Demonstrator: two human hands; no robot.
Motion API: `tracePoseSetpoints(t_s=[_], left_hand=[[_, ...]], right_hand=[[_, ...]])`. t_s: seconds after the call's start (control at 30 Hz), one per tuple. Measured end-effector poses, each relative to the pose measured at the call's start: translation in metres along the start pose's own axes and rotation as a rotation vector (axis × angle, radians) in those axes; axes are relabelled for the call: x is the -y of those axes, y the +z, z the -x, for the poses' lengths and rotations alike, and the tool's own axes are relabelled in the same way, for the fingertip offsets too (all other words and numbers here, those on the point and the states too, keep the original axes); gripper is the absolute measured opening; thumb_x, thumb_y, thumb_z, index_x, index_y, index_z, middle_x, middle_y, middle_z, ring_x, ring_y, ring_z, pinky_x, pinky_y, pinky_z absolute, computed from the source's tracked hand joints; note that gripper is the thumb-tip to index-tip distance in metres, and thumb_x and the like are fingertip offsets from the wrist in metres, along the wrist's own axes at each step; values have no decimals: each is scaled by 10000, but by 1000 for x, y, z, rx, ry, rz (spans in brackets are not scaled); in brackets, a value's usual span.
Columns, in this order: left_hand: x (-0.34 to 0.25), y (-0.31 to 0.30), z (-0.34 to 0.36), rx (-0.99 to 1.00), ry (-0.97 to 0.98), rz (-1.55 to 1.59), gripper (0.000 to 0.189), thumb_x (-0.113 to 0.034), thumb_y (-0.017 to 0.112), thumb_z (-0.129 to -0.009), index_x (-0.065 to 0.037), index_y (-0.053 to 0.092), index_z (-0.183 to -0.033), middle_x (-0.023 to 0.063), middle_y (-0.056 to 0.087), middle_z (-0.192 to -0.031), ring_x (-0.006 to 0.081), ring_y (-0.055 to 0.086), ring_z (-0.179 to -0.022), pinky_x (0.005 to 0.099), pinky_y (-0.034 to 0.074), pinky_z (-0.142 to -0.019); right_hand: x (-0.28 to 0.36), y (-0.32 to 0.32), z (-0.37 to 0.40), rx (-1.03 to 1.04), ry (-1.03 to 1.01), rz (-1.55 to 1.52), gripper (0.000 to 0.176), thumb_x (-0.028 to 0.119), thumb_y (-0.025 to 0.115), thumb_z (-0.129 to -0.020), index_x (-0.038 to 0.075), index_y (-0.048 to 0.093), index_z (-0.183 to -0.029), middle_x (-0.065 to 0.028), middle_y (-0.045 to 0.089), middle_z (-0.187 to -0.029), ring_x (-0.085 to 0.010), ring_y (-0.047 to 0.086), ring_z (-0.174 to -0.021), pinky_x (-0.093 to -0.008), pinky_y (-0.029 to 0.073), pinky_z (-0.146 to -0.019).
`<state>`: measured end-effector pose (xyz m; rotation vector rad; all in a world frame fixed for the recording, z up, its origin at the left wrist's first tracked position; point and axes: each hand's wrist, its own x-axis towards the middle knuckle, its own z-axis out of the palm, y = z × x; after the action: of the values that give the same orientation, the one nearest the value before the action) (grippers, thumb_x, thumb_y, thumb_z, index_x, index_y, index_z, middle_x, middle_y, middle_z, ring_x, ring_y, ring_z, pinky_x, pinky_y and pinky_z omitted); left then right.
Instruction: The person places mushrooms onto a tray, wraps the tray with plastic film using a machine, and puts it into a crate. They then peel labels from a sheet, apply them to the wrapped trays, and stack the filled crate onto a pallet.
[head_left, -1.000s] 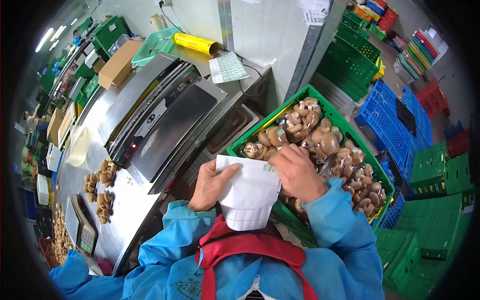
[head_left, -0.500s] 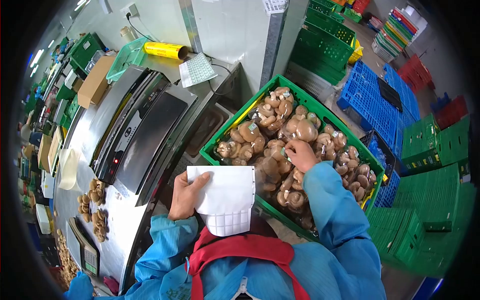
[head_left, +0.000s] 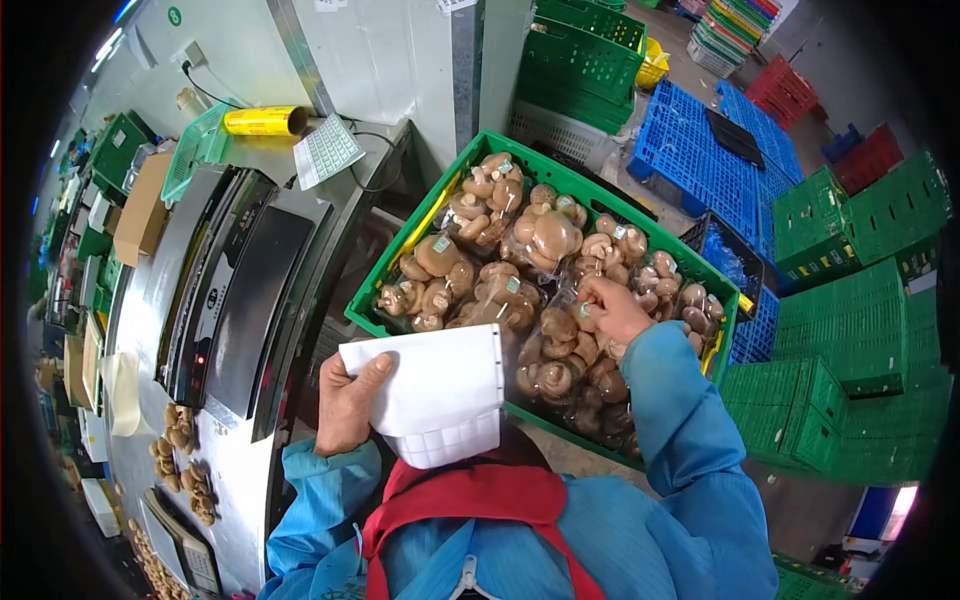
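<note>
Left hand (head_left: 347, 400): grip closed on a white sheet (head_left: 435, 375), thumb on top, lower centre of frame. Right hand (head_left: 612, 308): right of centre, fingertips at a small green-and-white label (head_left: 584, 311) on a wrapped mushroom pack (head_left: 557, 323); grip narrow, can't tell if it's pinching the label or pressing it. Pack sits among others in the green crate (head_left: 600, 212), centre of frame. Loose mushrooms (head_left: 180, 430) on the metal tabletop (head_left: 240, 470), lower left, just beside the black-topped machine (head_left: 265, 310).
</note>
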<state>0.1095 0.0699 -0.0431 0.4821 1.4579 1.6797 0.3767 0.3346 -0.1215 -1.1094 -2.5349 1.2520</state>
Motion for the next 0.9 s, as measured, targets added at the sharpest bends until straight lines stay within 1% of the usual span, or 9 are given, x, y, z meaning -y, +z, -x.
tracePoseSetpoints(t_s=[0.13,0.27,0.33,0.43,0.57,0.7,0.73,0.83,0.9], left_hand=[[-12,9,4,149,162,-160,172,-116,688,-784,-2,635,-902,46,637,-821,102,565,-754,240,441,-701],[-33,19,10,253,482,-282,114,-21,656,-773,-6,661,-886,121,626,-890,183,580,-827,288,451,-729],[-39,22,13,231,664,-420,140,8,669,-721,-24,679,-857,127,622,-898,197,580,-862,293,455,-743],[-39,25,16,199,939,-664,172,-50,694,-643,-110,696,-804,63,617,-937,219,573,-875,354,397,-829],[-42,31,30,60,1103,-1034,213,-136,714,-615,-153,694,-826,23,612,-958,239,569,-909,407,362,-861],[-9,27,29,-261,1128,-983,361,-94,730,-623,-131,659,-975,125,542,-1124,274,495,-1078,437,346,-921],[-4,27,29,-291,1010,-776,504,-6,677,-673,-88,555,-1154,168,463,-1233,279,430,-1176,422,318,-985],[6,17,31,-132,502,173,532,-45,507,-812,-19,354,-1321,124,464,-1248,234,407,-1203,380,285,-1028],[11,3,27,33,406,251,490,-88,517,-839,-22,386,-1306,110,517,-1193,209,459,-1130,347,302,-995]], right_hand=[[22,12,9,-211,-77,451,343,64,608,-733,-13,497,-1048,-232,464,-1122,-390,491,-990,-421,415,-840],[52,-14,17,-371,-205,127,293,154,584,-812,-24,528,-1037,-197,536,-1034,-325,538,-945,-384,427,-827],[81,-25,28,101,-44,-865,355,294,502,-900,-31,562,-1028,-124,595,-941,-222,562,-906,-336,430,-814],[119,-8,32,162,-210,-999,459,376,395,-947,-36,589,-1001,-66,613,-878,-144,554,-874,-283,426,-796],[143,2,31,225,-280,-857,304,254,520,-911,-14,593,-1032,-43,603,-917,-77,520,-883,-226,402,-788],[154,18,33,138,-96,-920,144,129,619,-846,5,624,-921,3,609,-846,-54,527,-781,-216,414,-730],[149,23,29,93,-98,-897,108,111,630,-838,16,630,-888,18,611,-831,-54,533,-755,-213,424,-717],[144,38,27,-26,-147,-996,95,98,631,-835,20,631,-891,17,612,-822,-53,534,-773,-212,426,-717],[147,43,31,-45,-148,-951,100,106,624,-837,14,620,-878,20,597,-823,-50,502,-749,-203,388,-691]])
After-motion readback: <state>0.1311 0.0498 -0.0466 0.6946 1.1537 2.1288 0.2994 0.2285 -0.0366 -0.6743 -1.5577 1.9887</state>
